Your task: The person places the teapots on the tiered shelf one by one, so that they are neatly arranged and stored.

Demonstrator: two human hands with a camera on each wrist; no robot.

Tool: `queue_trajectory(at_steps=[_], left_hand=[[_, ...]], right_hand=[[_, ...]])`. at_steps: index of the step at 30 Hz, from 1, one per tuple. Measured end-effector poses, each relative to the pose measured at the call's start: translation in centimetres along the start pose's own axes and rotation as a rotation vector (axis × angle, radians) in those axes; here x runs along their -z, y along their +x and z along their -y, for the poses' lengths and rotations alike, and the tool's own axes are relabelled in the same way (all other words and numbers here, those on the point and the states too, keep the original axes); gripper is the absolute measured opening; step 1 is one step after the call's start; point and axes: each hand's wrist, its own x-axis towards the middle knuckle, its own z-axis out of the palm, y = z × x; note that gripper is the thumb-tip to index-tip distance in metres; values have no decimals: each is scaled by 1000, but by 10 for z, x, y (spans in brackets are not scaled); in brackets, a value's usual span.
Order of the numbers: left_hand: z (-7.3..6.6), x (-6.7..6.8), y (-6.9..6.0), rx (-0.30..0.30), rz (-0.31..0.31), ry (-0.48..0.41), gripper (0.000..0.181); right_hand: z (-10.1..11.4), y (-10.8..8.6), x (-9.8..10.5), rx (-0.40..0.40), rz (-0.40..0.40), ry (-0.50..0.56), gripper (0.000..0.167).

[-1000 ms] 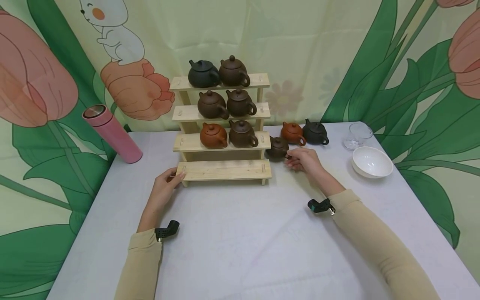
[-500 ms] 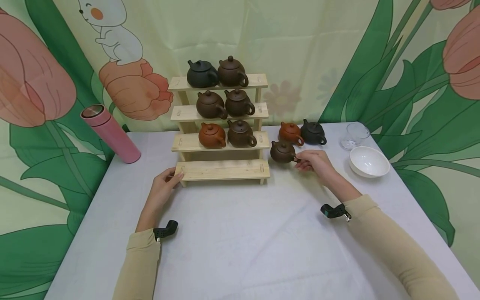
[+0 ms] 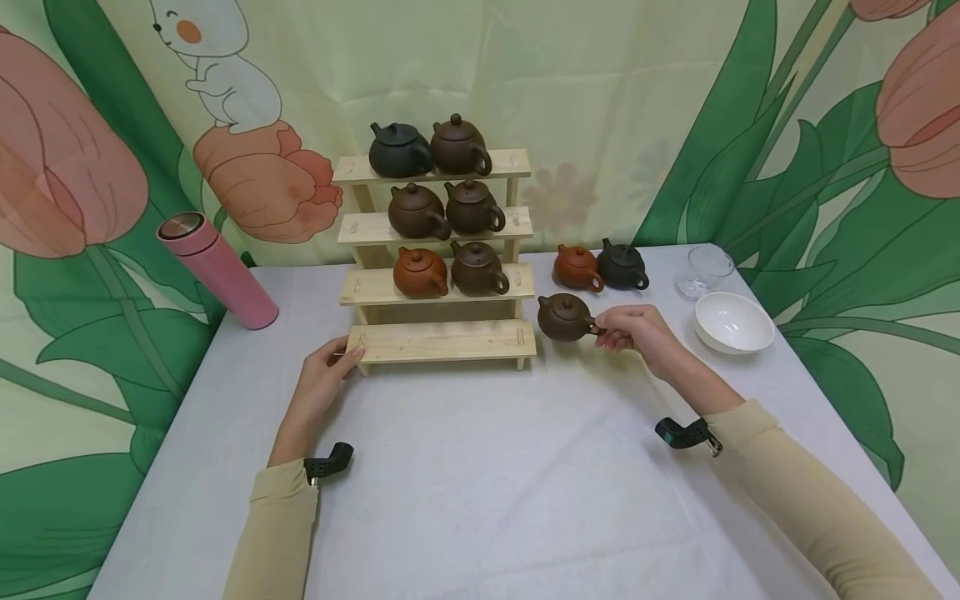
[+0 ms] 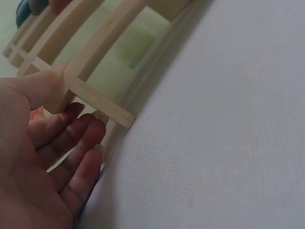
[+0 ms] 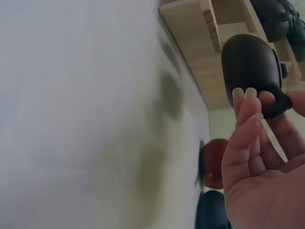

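Observation:
My right hand [image 3: 639, 333] pinches the handle of a dark brown teapot [image 3: 564, 318], holding it level just right of the wooden stepped stand [image 3: 442, 343]. In the right wrist view the teapot [image 5: 248, 64] hangs above the cloth, apart from its shadow. At the stand's lowest step, my left hand [image 3: 327, 375] grips the left end; the left wrist view has the thumb on the board and the fingers curled beneath. No teapot is on that step. Pairs of teapots occupy the upper steps, including a black teapot [image 3: 399, 153] on top and a reddish teapot [image 3: 420, 273] lower down.
Behind the held teapot, another reddish teapot [image 3: 576, 268] and a black teapot [image 3: 622, 265] stand on the white cloth [image 3: 480, 483]. Farther right are a clear glass cup [image 3: 705, 268] and a white bowl [image 3: 733, 323]. A pink thermos [image 3: 225, 275] is at the left.
The brown teapot has come forward and slightly right from beside the stand, lifted by its handle in my right hand. My left hand keeps its grip on the stand.

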Motion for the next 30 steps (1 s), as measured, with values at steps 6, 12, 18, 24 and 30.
queue_trajectory(at_steps=[6,12,18,24,30], left_hand=[[0,0,0,-7,-1,2,67],[1,0,0,-13,-1,-3,69],[2,0,1,-18,2,-15,66],[4,0,1,-22,-2,-26,63],[4,0,2,-28,-6,-24,62]], right_hand=[[1,-6,-3,47,47,1,18],[3,-10,-8,53,109,6,17],[7,-11,-20,50,162,3,17],[7,-11,-37,49,220,11,24],[8,-10,-54,49,279,42,27]])
